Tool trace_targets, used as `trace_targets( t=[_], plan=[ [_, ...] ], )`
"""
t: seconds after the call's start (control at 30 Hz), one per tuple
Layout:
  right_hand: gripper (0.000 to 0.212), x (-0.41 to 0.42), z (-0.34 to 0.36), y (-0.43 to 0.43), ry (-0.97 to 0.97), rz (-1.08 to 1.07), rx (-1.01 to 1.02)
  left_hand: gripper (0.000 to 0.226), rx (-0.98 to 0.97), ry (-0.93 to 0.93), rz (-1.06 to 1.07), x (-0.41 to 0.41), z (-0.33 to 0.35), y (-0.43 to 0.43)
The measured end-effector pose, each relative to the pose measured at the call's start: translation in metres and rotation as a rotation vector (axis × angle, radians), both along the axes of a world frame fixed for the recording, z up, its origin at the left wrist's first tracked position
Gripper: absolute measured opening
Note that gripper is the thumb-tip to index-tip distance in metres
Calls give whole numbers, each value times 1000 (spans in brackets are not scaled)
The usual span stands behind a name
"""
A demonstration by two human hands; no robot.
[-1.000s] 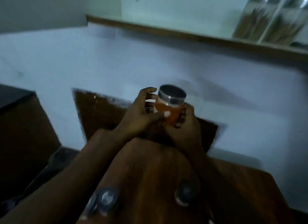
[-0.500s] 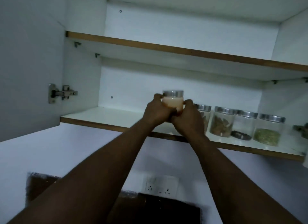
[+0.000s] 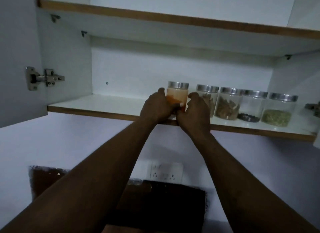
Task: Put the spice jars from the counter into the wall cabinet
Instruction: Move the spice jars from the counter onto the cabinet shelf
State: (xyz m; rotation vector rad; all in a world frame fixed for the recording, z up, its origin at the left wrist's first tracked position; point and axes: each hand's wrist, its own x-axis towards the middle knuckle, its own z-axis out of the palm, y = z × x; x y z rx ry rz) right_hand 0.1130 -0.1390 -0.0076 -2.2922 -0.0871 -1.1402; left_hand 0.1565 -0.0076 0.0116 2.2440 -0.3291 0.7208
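Both arms are being held raised and extended into the wall cabinet [image 3: 65, 59]. The orange spice jar [image 3: 178, 95] is being gripped from both sides: left hand [image 3: 156, 107] curled round its left flank, right hand [image 3: 196, 114] curled round its right and lower front. Jar is being kept upright, long axis vertical, silver lid [image 3: 178, 85] on top. It is being held over the lower shelf [image 3: 97, 104], near the front edge; base contact can't be told, being covered by the hands. It is being flanked just to the right by a row of four lidded jars [image 3: 228, 105]
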Motion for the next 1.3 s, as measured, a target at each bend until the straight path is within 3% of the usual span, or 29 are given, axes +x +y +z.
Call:
trace_targets(
  t=[0.1,0.2,0.33,0.5,0.6,0.67,0.77,0.93,1.03,1.1,1.3],
  plan=[
    [37,-24,-26,7,-196,73,-28,79,-9,-202,41,-29,-24,7],
    [23,-53,-62,24,-248,227,8,36,-61,-434,-14,-71,-70,21],
    [14,-87,-132,54,-39,343,26,9,-61,-305,-6,-123,-153,51],
    [10,-126,-242,94,298,445,-104,13,-14,7,46,-185,-263,99],
    [13,-155,-306,116,451,548,-141,12,352,-17,126,-227,-308,136],
    [28,-173,-346,128,598,600,-232,18,477,122,116,-248,-349,159],
    [47,-201,-394,148,798,682,-277,33,349,467,77,-278,-404,177],
    [83,-237,-457,183,1088,713,-424,80,625,839,93,-312,-465,210],
    [96,-251,-485,199,1187,688,-414,84,709,889,113,-327,-489,215],
    [101,-257,-498,208,1224,677,-439,75,741,859,134,-328,-500,213],
    [93,-267,-510,213,1240,635,-366,61,736,743,222,-319,-523,210]
  ],
)
